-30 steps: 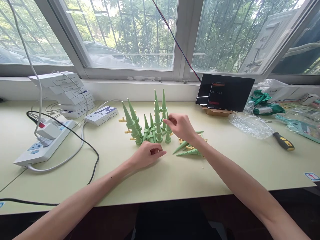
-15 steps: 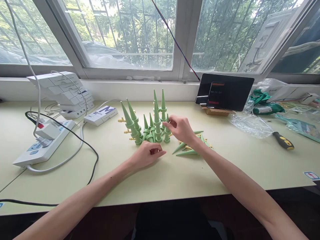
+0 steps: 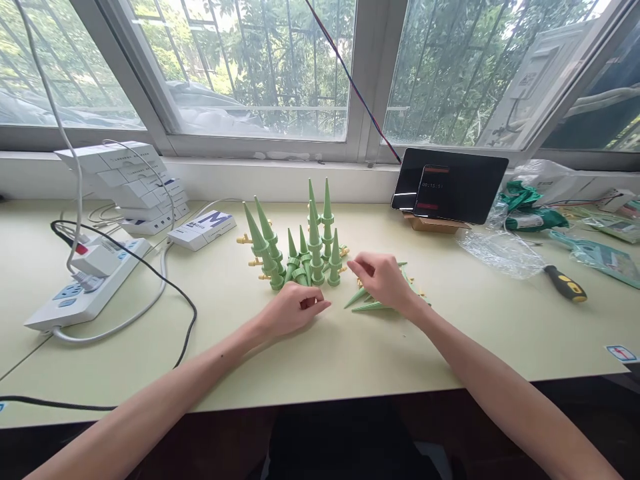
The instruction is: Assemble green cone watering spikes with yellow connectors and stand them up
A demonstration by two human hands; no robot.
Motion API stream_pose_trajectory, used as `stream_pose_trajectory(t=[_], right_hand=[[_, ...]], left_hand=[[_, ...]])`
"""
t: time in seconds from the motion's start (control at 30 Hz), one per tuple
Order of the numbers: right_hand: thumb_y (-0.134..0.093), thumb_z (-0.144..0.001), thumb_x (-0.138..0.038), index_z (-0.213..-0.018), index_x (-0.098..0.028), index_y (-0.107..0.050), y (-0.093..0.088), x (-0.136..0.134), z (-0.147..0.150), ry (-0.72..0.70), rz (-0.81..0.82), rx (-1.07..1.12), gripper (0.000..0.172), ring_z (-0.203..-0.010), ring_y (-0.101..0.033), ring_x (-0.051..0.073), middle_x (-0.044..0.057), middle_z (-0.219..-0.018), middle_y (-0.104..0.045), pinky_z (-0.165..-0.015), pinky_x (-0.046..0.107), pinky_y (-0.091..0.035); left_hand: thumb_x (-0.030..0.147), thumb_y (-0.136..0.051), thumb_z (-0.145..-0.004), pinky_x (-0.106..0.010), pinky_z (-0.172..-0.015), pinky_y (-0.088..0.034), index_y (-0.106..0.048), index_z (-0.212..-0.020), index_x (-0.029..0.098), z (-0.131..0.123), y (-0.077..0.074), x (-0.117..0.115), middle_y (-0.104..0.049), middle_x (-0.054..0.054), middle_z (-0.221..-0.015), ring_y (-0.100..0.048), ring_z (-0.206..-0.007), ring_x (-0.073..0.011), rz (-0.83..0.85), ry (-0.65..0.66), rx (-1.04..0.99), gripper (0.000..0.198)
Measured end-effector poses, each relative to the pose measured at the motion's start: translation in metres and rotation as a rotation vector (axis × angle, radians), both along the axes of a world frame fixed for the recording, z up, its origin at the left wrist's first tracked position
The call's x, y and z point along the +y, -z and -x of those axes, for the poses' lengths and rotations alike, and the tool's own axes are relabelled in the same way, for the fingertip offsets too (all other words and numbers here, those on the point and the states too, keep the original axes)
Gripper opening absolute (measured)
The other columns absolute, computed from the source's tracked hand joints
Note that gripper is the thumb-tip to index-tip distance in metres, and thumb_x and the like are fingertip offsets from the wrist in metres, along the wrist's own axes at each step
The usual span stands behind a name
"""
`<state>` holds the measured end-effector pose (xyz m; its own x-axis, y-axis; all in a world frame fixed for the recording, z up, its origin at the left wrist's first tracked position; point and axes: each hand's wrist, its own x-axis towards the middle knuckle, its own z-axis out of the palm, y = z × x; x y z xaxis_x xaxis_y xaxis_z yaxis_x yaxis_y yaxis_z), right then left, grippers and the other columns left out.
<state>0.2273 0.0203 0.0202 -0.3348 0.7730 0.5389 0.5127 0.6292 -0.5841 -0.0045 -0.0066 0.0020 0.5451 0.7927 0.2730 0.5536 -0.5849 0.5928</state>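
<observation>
A cluster of green plastic watering spikes (image 3: 316, 250) with yellow side valves stands on the table, several stacked one on another, points up. My left hand (image 3: 295, 308) rests on the table just in front of the cluster. Its fingers are curled towards the thumb, and nothing shows in them. Right of the cluster, my right hand (image 3: 381, 277) hovers with bent fingers over a loose pile of green spikes (image 3: 373, 306) and yellow valves. Nothing shows between its thumb and fingers, and it partly hides the pile. Beside it stands a shorter spike (image 3: 335, 260), apart from the hand.
To the left are a power strip (image 3: 87, 287), cables, a stack of white boxes (image 3: 133, 190) and a single box (image 3: 201, 231). A tablet (image 3: 465, 183) with a phone (image 3: 431, 192) leans at the back. Plastic bags and a screwdriver (image 3: 565, 283) lie right.
My right hand has moved from the short standing spike, right and slightly towards me, over the loose pile. That spike stays standing. My left hand has hardly moved.
</observation>
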Motion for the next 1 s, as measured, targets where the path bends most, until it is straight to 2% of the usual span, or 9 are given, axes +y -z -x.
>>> stream_pose_trajectory(t=[0.17,0.43,0.7,1.0], right_hand=[[-0.05,-0.096,-0.028,-0.061,-0.019,-0.046,0.021,-0.013,0.004,-0.135,0.009,-0.131,0.037,-0.049,-0.036,0.01,-0.004,-0.054,-0.044,-0.052,0.024,-0.031],[-0.053,-0.094,-0.023,-0.063,-0.018,-0.047,0.026,-0.029,0.023,-0.261,0.031,-0.189,0.033,-0.05,-0.032,0.009,-0.005,-0.054,-0.041,-0.051,0.023,-0.028],[-0.055,-0.093,-0.021,-0.064,-0.017,-0.048,0.028,-0.029,0.023,-0.258,0.047,-0.182,0.03,-0.051,-0.033,0.008,-0.005,-0.055,-0.041,-0.052,0.023,-0.028],[-0.053,-0.094,-0.023,-0.066,-0.017,-0.052,0.027,-0.027,0.022,-0.242,0.087,-0.167,0.029,-0.053,-0.036,0.009,-0.004,-0.057,-0.046,-0.055,0.023,-0.03]], left_hand=[[0.038,-0.052,-0.094,-0.023,-0.051,-0.032,-0.064,-0.069,0.016,0.003,0.002,0.001,-0.048,0.003,-0.049,-0.037,-0.046,-0.0085,-0.066,-0.012,0.058,0.035],[0.034,-0.052,-0.094,-0.023,-0.052,-0.031,-0.062,-0.071,0.017,0.004,0.002,0.003,-0.047,0.004,-0.051,-0.037,-0.048,-0.0088,-0.106,-0.034,0.099,0.03],[0.029,-0.053,-0.092,-0.023,-0.054,-0.032,-0.064,-0.075,0.017,0.004,0.002,0.004,-0.054,0.002,-0.056,-0.042,-0.05,-0.0094,-0.12,-0.024,0.116,0.024],[0.032,-0.052,-0.092,-0.023,-0.052,-0.032,-0.061,-0.068,0.016,0.005,0.003,0.005,-0.053,0.003,-0.053,-0.042,-0.049,-0.0088,-0.075,-0.038,0.173,0.03]])
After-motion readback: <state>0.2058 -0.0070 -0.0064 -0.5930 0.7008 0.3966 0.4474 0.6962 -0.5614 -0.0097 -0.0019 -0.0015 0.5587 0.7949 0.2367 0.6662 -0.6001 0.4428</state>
